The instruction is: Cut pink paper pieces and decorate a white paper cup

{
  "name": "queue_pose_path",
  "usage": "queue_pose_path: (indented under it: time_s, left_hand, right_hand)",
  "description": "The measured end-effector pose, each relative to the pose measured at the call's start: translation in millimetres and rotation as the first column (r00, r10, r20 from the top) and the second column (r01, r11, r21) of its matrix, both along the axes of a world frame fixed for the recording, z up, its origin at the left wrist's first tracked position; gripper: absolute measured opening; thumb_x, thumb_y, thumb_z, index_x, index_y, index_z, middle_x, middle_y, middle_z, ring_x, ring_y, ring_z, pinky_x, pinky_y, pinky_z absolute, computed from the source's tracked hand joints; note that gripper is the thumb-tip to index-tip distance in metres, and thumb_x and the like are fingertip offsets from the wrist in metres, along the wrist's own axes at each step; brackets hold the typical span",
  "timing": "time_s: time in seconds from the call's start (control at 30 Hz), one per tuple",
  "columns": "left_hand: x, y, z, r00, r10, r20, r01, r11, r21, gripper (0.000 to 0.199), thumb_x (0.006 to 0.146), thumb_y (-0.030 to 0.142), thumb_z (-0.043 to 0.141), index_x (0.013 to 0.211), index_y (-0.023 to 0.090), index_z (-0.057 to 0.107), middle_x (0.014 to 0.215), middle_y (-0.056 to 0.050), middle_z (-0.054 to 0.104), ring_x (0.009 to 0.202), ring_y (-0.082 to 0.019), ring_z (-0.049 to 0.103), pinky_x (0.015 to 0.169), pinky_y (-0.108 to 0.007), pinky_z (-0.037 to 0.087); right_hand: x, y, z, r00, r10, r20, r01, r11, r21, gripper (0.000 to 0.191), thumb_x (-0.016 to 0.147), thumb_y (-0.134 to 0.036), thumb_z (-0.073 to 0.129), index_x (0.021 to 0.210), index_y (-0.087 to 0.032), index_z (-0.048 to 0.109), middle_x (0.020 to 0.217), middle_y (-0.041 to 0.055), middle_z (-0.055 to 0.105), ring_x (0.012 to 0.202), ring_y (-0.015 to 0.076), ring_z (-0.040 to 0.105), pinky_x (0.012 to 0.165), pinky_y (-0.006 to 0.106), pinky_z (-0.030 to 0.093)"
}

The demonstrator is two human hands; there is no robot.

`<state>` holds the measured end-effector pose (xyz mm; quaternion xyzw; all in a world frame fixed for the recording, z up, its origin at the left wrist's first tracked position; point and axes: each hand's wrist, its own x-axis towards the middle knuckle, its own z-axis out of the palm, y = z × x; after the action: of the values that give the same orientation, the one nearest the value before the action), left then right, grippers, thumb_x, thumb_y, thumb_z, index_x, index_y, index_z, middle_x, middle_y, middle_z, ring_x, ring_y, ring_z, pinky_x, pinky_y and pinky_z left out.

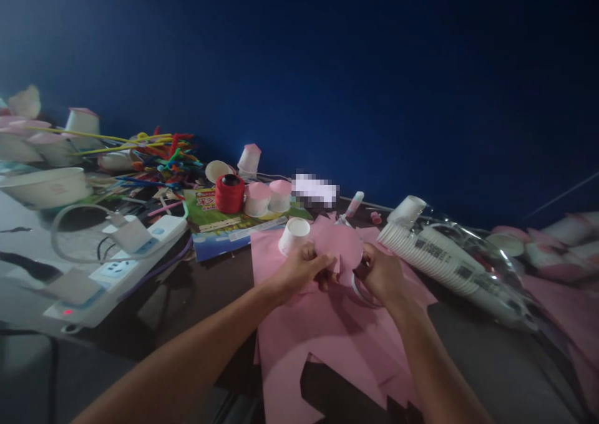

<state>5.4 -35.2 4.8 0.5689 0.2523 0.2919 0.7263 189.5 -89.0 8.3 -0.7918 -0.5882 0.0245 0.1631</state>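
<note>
A round pink paper piece (pixel 344 244) is held up between my hands over pink paper sheets (pixel 290 337). My left hand (pixel 309 265) pinches its lower left edge, where a small flap shows. My right hand (pixel 380 273) has its fingers closed at the right edge of the piece; part of its grip is hidden. Under the right hand is a white-rimmed round thing (pixel 364 292), mostly covered, whose kind I cannot make out. Just beyond my left hand an upturned white paper cup (pixel 294 234) stands on the pink sheets.
A sleeve of stacked paper cups (pixel 449 262) lies at right. Behind are red thread (pixel 229 193), pink-topped cups (pixel 257 199), and a glue stick (pixel 355 204). At left are a power strip (pixel 121 271), a white bowl (pixel 47 187) and coloured pipe cleaners (pixel 173 153).
</note>
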Motion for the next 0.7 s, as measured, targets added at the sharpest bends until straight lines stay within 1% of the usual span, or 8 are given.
queue_pose_path:
  time_s: [0.07, 0.2, 0.27, 0.37, 0.5, 0.6, 0.7]
  left_hand:
    - [-0.3, 0.5, 0.4, 1.0, -0.006, -0.024, 0.006, 1.0, -0.004, 0.036, 0.079, 0.041, 0.062, 0.058, 0.013, 0.062, 0.056, -0.005, 0.063, 0.041, -0.008, 0.051, 0.045, -0.022, 0.039]
    - [0.2, 0.9, -0.9, 0.998, -0.017, -0.061, 0.015, 0.999, -0.03, 0.034, 0.079, 0.038, 0.062, 0.056, 0.012, 0.063, 0.055, -0.006, 0.064, 0.039, -0.008, 0.051, 0.042, -0.02, 0.037]
    - [0.7, 0.8, -1.2, 0.998, -0.01, -0.056, 0.006, 0.998, -0.063, 0.035, 0.078, 0.038, 0.063, 0.054, 0.012, 0.062, 0.053, -0.006, 0.063, 0.038, -0.008, 0.05, 0.04, -0.02, 0.036]
    - [1.4, 1.4, -1.0, 1.0, -0.004, -0.026, 0.001, 0.992, -0.129, 0.035, 0.074, 0.039, 0.067, 0.053, 0.012, 0.061, 0.051, -0.005, 0.061, 0.035, -0.008, 0.049, 0.036, -0.019, 0.033]
    - [2.3, 3.8, -1.9, 1.0, 0.009, -0.001, -0.009, 0.978, -0.207, 0.036, 0.069, 0.041, 0.072, 0.05, 0.012, 0.06, 0.049, -0.005, 0.061, 0.033, -0.008, 0.048, 0.033, -0.019, 0.03]
    - [2.7, 5.0, -2.6, 1.0, 0.016, -0.012, -0.018, 0.971, -0.237, 0.036, 0.068, 0.04, 0.072, 0.05, 0.012, 0.059, 0.05, -0.005, 0.061, 0.032, -0.007, 0.048, 0.031, -0.018, 0.028]
    - [2.9, 4.4, -1.6, 0.999, 0.034, -0.004, -0.034, 0.959, -0.28, 0.034, 0.067, 0.037, 0.074, 0.051, 0.013, 0.057, 0.051, -0.006, 0.062, 0.032, -0.008, 0.048, 0.031, -0.019, 0.029]
  right_hand:
    - [-2.9, -0.9, 2.7, 0.997, -0.009, 0.072, 0.014, 0.998, -0.062, 0.027, 0.083, -0.025, 0.05, 0.103, -0.021, 0.068, 0.088, 0.0078, 0.077, 0.085, 0.0269, 0.07, 0.07, 0.032, 0.036]
    - [-4.4, -1.7, 5.5, 0.997, -0.011, 0.071, 0.018, 0.995, -0.096, 0.037, 0.085, -0.028, 0.05, 0.119, -0.022, 0.062, 0.094, 0.0073, 0.077, 0.094, 0.0283, 0.069, 0.075, 0.034, 0.036]
    - [-3.7, -1.6, 5.9, 0.996, -0.023, 0.083, 0.031, 0.994, -0.101, 0.041, 0.084, -0.029, 0.051, 0.124, -0.023, 0.059, 0.096, 0.0066, 0.077, 0.096, 0.028, 0.069, 0.078, 0.036, 0.036]
    - [-2.9, -1.3, 6.3, 0.993, -0.024, 0.116, 0.039, 0.99, -0.135, 0.039, 0.084, -0.029, 0.052, 0.122, -0.025, 0.06, 0.097, 0.0058, 0.076, 0.096, 0.0274, 0.068, 0.081, 0.037, 0.035]
    - [-3.4, -0.8, 6.3, 0.988, -0.003, 0.152, 0.031, 0.983, -0.183, 0.036, 0.087, -0.035, 0.05, 0.12, -0.026, 0.061, 0.099, 0.0078, 0.075, 0.099, 0.0288, 0.067, 0.082, 0.039, 0.035]
    - [-4.1, -1.0, 5.6, 0.981, -0.001, 0.195, 0.039, 0.981, -0.191, 0.038, 0.087, -0.034, 0.05, 0.123, -0.027, 0.06, 0.104, 0.0094, 0.073, 0.101, 0.0294, 0.066, 0.081, 0.039, 0.036]
    - [-4.9, -1.7, 4.0, 0.978, 0.005, 0.208, 0.038, 0.979, -0.198, 0.037, 0.088, -0.034, 0.049, 0.122, -0.028, 0.061, 0.104, 0.0098, 0.072, 0.099, 0.0301, 0.065, 0.08, 0.039, 0.036]
